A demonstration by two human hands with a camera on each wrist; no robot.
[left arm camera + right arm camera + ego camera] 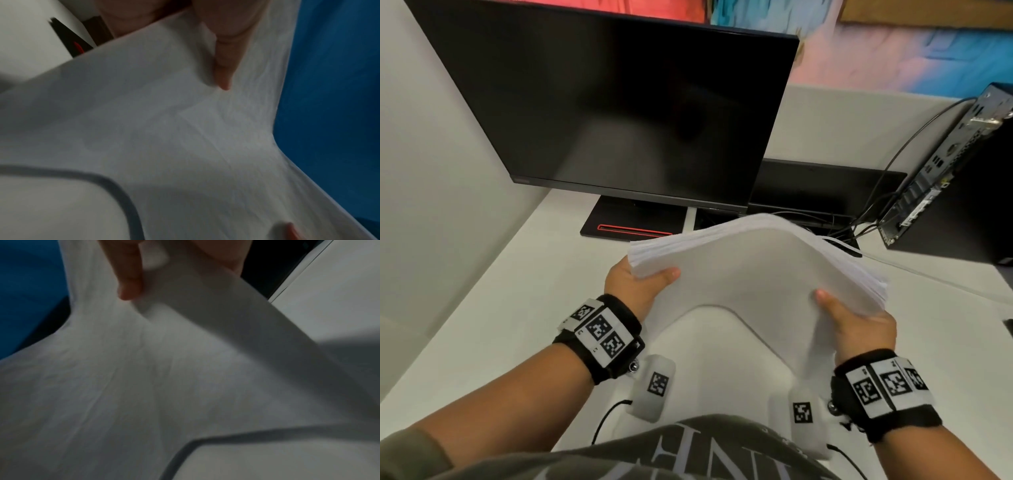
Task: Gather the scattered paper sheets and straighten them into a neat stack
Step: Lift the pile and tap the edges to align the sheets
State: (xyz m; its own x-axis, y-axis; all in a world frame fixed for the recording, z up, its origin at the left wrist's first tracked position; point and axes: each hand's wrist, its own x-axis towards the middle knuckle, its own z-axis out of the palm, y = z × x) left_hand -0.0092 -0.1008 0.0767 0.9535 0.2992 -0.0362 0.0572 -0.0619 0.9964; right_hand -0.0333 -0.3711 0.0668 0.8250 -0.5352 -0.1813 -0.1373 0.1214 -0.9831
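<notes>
A thick stack of white paper sheets (753,270) is held up off the white desk (524,294), bowed into an arch. My left hand (637,282) grips its left edge, thumb on the near face. My right hand (859,325) grips the right edge the same way. The top edges of the sheets fan slightly uneven. In the left wrist view my left hand's thumb (224,65) presses on the paper (164,129). In the right wrist view my right hand's thumb (129,280) lies on the sheets (123,378). The fingers behind the stack are hidden.
A dark monitor (619,113) on a black stand (633,222) rises behind the stack. A small black computer (955,178) with cables (866,212) stands at the right. A white partition (431,171) borders the left.
</notes>
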